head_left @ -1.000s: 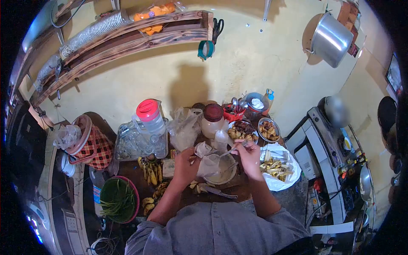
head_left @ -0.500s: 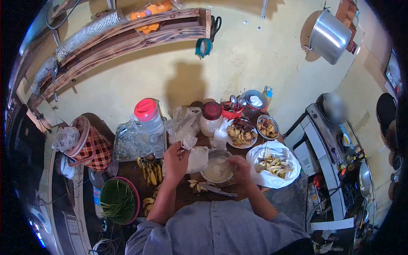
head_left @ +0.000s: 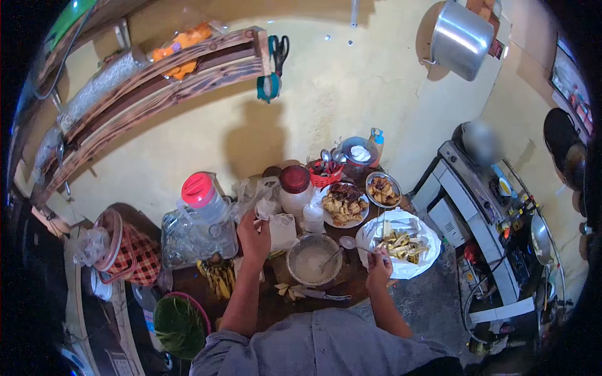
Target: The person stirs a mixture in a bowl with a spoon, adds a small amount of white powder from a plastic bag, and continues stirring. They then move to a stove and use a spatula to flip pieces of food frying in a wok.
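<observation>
My left hand (head_left: 255, 238) is closed on the top of a clear plastic bag (head_left: 282, 232) of white powder, pinching its edge. In my right hand (head_left: 379, 268) is a metal spoon (head_left: 348, 242), its bowl end pointing left over the table. Just left of that spoon stands a mixing bowl (head_left: 291, 266) with a pale, wet mixture in it. Another spoon (head_left: 330, 260) leans inside the bowl. In front of the bowl lie a knife (head_left: 326, 296) and some pale cut pieces (head_left: 288, 291).
A white bag of peels (head_left: 426, 250) lies right of the bowl. Behind stand a plate of fried food (head_left: 342, 219), a red-lidded jar (head_left: 295, 194) and a pink-lidded pitcher (head_left: 204, 197). Bananas (head_left: 216, 279) lie at left. A stove (head_left: 476, 178) is at far right.
My right hand has moved right, away from above the bowl, and the spoon in it now shows plainly. The left hand stays at the plastic bag. The whole view has shifted and tilted.
</observation>
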A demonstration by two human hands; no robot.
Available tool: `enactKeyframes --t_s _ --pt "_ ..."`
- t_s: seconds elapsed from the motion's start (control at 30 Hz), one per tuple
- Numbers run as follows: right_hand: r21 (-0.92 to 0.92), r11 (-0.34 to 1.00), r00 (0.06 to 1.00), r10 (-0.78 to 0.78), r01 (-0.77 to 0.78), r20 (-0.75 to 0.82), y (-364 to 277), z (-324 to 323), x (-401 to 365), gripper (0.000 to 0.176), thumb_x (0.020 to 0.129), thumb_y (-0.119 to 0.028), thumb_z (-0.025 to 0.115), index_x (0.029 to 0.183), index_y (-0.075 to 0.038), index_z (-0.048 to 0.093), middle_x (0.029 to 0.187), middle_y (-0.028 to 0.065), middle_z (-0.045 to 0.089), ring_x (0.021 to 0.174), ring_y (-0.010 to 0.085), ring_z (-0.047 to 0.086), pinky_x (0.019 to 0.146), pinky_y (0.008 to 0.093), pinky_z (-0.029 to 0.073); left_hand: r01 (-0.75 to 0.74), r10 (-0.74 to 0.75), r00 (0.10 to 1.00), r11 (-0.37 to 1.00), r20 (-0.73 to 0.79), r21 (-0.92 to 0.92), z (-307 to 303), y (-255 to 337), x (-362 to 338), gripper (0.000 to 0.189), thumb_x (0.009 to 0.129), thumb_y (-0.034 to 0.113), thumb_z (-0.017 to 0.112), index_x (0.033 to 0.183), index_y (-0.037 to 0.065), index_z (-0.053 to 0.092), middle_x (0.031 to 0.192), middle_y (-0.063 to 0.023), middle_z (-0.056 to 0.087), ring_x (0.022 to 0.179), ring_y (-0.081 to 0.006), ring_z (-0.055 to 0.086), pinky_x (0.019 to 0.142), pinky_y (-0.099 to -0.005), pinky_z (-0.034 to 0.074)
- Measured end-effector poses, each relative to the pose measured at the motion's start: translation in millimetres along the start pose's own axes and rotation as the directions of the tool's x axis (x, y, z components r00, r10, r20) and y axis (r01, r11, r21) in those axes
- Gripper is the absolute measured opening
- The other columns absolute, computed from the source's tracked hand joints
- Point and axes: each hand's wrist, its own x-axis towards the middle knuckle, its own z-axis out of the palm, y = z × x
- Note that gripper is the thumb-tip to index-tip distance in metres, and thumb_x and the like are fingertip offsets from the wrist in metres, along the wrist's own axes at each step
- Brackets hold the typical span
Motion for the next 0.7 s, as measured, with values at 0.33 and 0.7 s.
enactKeyframes --t_s 0.33,0.7 --pt "-0.348 0.904 0.969 -0.231 0.249 0.093 26.9 -27.2 12.2 0.008 0.080 -0.002 0.057 0.088 -0.001 0.058 0.086 0.0074 0.060 0.080 0.0135 0.058 0.075 0.0248 0.048 -0.055 0.050 0.998 0.986 0.032 0.160 57.5 -37.1 30.1 0.015 0.072 -0.004 0.055 0.086 -0.003 0.054 0.081 -0.0157 0.056 0.073 -0.0270 0.057 0.060 -0.0330 0.047" --pt "-0.240 0.957 0.986 -0.168 0.162 -0.007 44.9 13.5 18.1 0.012 0.080 -0.001 0.056 0.092 0.002 0.058 0.084 0.0081 0.061 0.077 0.0151 0.058 0.073 0.0249 0.047 0.041 -0.049 0.998 0.982 0.039 0.184 90.4 -131.4 38.2 0.017 0.070 -0.003 0.056 0.087 -0.002 0.054 0.081 -0.0176 0.057 0.077 -0.0330 0.056 0.066 -0.0391 0.043"
